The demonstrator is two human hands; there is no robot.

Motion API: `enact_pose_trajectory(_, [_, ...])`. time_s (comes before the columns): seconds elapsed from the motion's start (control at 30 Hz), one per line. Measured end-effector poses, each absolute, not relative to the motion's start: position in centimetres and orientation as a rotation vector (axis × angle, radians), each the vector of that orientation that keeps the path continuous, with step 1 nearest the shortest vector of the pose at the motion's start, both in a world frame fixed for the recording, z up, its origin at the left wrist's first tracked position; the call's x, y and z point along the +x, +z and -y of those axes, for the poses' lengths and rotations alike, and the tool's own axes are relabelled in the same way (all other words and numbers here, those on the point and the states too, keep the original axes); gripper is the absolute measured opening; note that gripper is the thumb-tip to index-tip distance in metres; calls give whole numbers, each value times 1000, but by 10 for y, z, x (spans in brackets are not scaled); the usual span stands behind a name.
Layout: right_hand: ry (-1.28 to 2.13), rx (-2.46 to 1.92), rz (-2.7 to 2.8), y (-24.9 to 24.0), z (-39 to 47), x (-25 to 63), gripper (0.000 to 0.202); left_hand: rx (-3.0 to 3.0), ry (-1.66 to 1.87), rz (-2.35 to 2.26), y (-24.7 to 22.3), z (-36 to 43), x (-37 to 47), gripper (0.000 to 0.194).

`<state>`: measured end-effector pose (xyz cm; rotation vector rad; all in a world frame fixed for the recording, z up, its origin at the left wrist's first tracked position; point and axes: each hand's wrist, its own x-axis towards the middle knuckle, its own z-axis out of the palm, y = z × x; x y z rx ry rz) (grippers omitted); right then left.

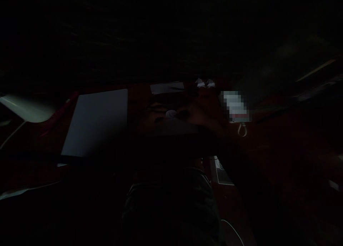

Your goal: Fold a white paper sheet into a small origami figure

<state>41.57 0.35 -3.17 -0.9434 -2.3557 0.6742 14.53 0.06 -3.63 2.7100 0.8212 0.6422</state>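
Observation:
The scene is very dark. Near the middle, my left hand (152,118) and my right hand (197,116) are on either side of a small pale rounded piece (170,114). Both hands seem to touch or nearly touch it, with curled fingers, but the finger detail is lost in shadow. Beneath them lies a dim grey sheet (171,127). What else lies between the hands cannot be made out.
A large pale sheet (100,121) lies at left, beside a red strip (60,114) and a white object (29,108). Behind the hands are a paper (163,88) and small folded pieces (210,83). A blurred-out item (235,105) with a loop is at right.

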Motion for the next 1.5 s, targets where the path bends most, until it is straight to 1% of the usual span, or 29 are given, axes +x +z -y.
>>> enact_pose_trajectory(0.13, [732,-922,2339,-33,-4,417,13,2673,638,-790,-35,-2,144,16])
enact_pose_trajectory(0.27, [778,-975,2288,-33,-4,418,36,2663,658,-758,-34,-3,144,19])
enact_pose_trajectory(0.33, [774,-1034,2276,-33,-4,418,39,2653,659,-749,-35,-4,144,19])
enact_pose_trajectory(0.37, [768,-1056,2280,-32,-3,418,37,2644,660,-753,-36,-4,144,19])
enact_pose_trajectory(0.47, [753,-1114,2277,-33,-2,417,20,2596,662,-791,-39,-5,145,17])
enact_pose_trajectory(0.53, [758,-1120,2241,-34,-2,416,12,2553,659,-817,-40,-4,145,15])
enact_pose_trajectory(0.67, [814,-1022,2181,-37,-1,415,18,2426,646,-1010,-40,3,145,12])
enact_pose_trajectory(0.77, [840,-982,2178,-39,-1,415,20,2378,654,-1130,-39,8,145,23])
enact_pose_trajectory(0.87, [868,-971,2181,-39,-1,416,19,2336,652,-1084,-37,9,145,31])
enact_pose_trajectory(1.07, [895,-971,2214,-36,1,418,24,2312,578,-979,-36,9,146,36])
enact_pose_trajectory(1.5, [853,-965,2254,-34,2,414,23,2412,636,-940,-36,6,148,23])
